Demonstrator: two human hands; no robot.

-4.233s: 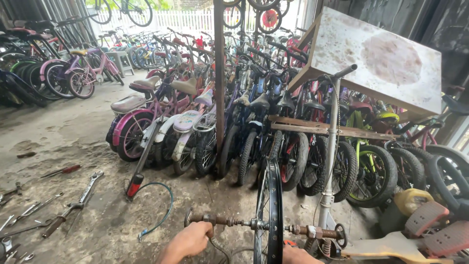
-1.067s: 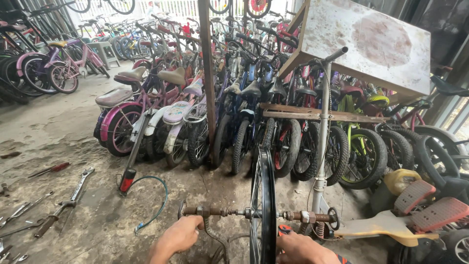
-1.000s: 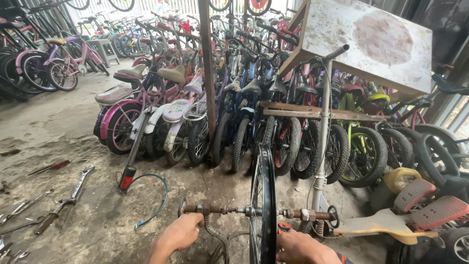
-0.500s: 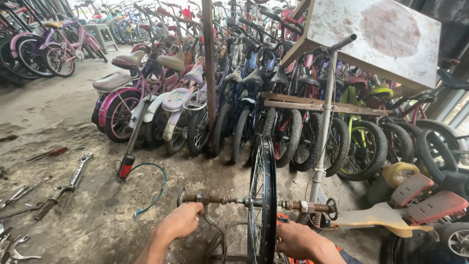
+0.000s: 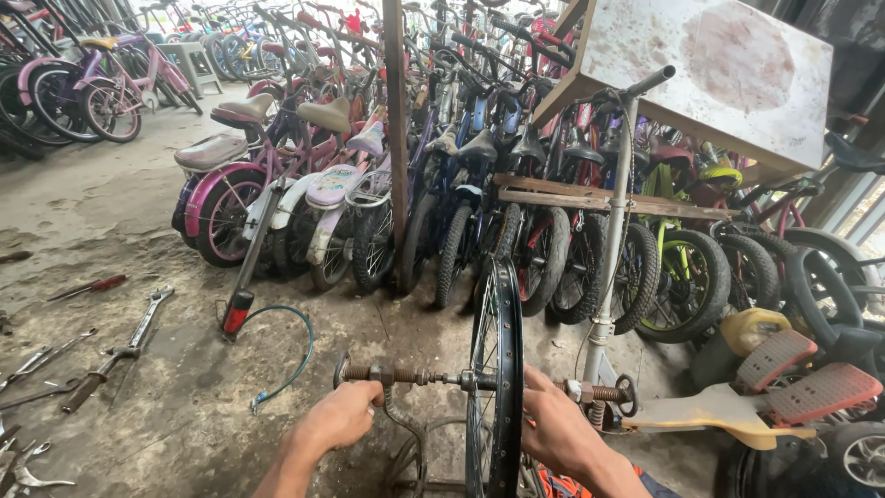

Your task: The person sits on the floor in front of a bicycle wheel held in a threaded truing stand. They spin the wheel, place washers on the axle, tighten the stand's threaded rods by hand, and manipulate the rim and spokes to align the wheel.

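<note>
I look down on a stained grey concrete floor (image 5: 138,212) strewn with steel wrenches (image 5: 138,332), under a shed packed with a row of parked children's bicycles (image 5: 387,184). A bare black bicycle wheel rim (image 5: 498,369) stands upright on a rusty threaded axle rod (image 5: 406,376) straight ahead of me. My left hand (image 5: 339,417) has its fingers wrapped around the rod's left end, while my right hand (image 5: 560,426) cups the rim's right side at the hub, fingers curled against it.

Left hand (image 5: 339,417) moved up onto axle (image 5: 396,375); right hand (image 5: 558,426) rose beside wheel (image 5: 495,369).
</note>
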